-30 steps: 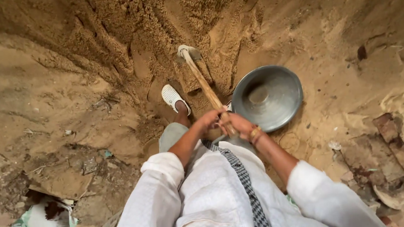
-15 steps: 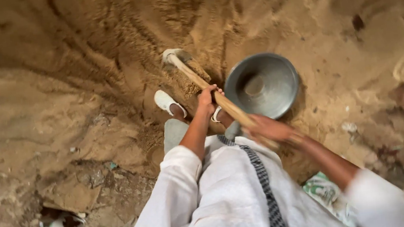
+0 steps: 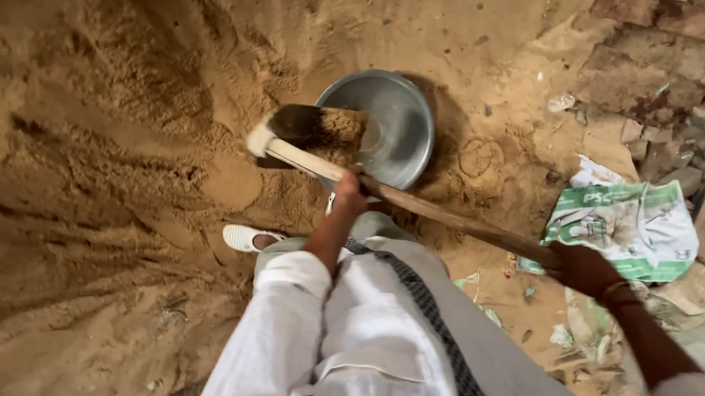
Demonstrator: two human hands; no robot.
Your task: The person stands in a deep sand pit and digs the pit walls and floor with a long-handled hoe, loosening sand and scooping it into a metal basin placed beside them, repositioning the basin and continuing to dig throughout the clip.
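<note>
Sandy hoe [image 3: 315, 132] over pan [image 3: 401, 123], both hands gripping

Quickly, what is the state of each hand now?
Left hand: closed around the middle of the hoe handle.
Right hand: closed around the handle's far end.

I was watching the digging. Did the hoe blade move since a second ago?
Yes. The hoe blade, then out on the sand beyond the pan, has swung across and now sits, loaded with sand, over its rim.

clothing: loose white long-sleeved garment | scarf: dark checked strip down front | footwear: white shoe [image 3: 245, 236] | wrist: band
</note>
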